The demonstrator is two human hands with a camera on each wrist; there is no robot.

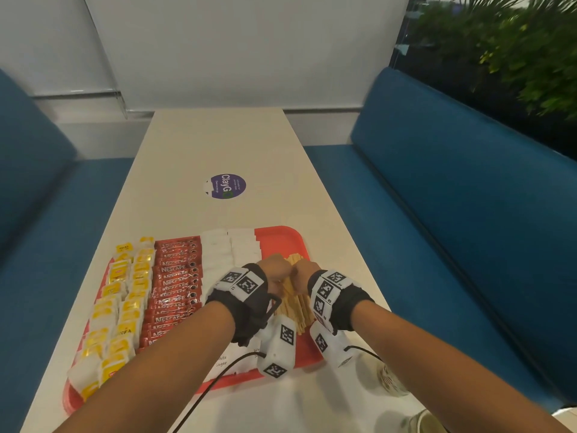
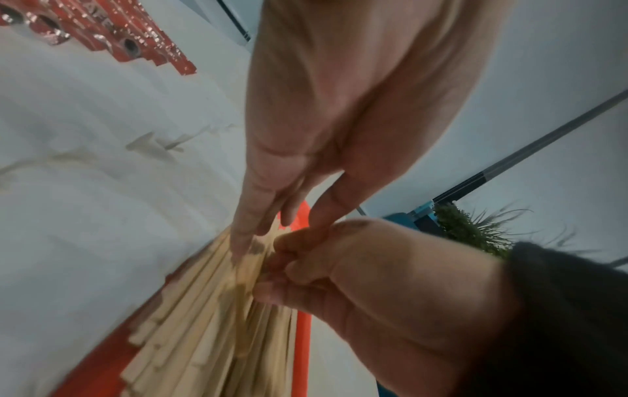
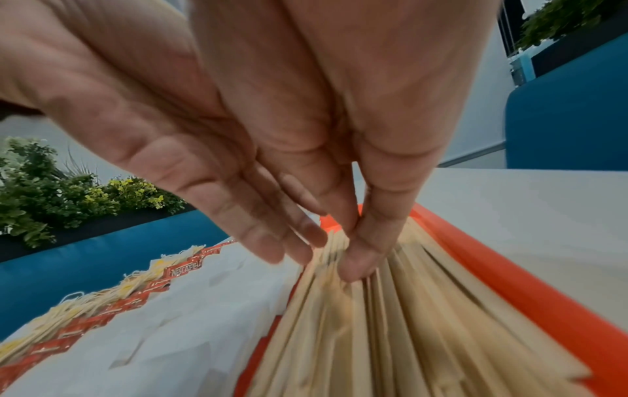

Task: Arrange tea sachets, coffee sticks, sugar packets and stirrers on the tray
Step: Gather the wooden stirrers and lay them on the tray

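Observation:
A red tray (image 1: 281,234) lies on the white table (image 1: 218,145). From left to right it holds yellow tea sachets (image 1: 121,301), red coffee sticks (image 1: 175,285), white sugar packets (image 1: 228,248) and a bundle of wooden stirrers (image 1: 296,303). My left hand (image 1: 274,270) and right hand (image 1: 301,270) sit side by side over the stirrers' far ends. In the left wrist view my left hand (image 2: 258,236) touches the stirrers (image 2: 204,322) with straight fingers. In the right wrist view my right hand (image 3: 357,255) presses its fingertips onto the stirrers (image 3: 390,335) beside the tray rim (image 3: 509,282).
A round purple sticker (image 1: 226,186) marks the table beyond the tray. Blue benches (image 1: 452,214) run along both sides. A paper cup (image 1: 387,379) stands near the table's front right edge. Plants (image 1: 515,42) grow behind the right bench.

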